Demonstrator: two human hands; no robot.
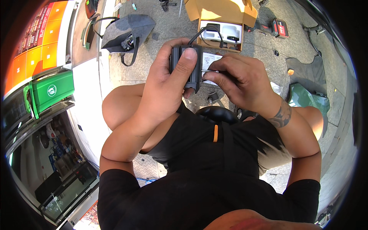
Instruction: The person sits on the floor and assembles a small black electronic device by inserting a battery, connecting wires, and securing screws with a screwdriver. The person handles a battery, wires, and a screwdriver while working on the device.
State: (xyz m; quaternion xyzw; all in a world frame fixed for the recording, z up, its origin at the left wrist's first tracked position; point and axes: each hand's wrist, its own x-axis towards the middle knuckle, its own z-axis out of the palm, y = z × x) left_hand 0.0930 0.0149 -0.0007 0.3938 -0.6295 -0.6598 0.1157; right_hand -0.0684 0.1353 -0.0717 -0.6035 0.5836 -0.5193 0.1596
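My left hand (165, 83) is wrapped around a black, ribbed, box-shaped device (199, 61), its thumb lying across the front. From the device's top end a black cable (197, 35) loops toward an opened cardboard box (198, 5). At the device's right side, the thumb and index finger of my right hand (247, 79) pinch a thin metal rod (205, 71). The rod's tip is at or very near the casing; whether it enters a hole cannot be seen. Below and behind the hands lies a printed sheet (207, 59), partly covered.
The box holds a white moulded tray (235, 27) with black parts. A cordless power tool (279, 28) lies to its right, a grey bag (126, 27) to its left. Nearer right are a dark mat (312, 69) and a green panel (307, 96). A green bin (54, 90) stands left.
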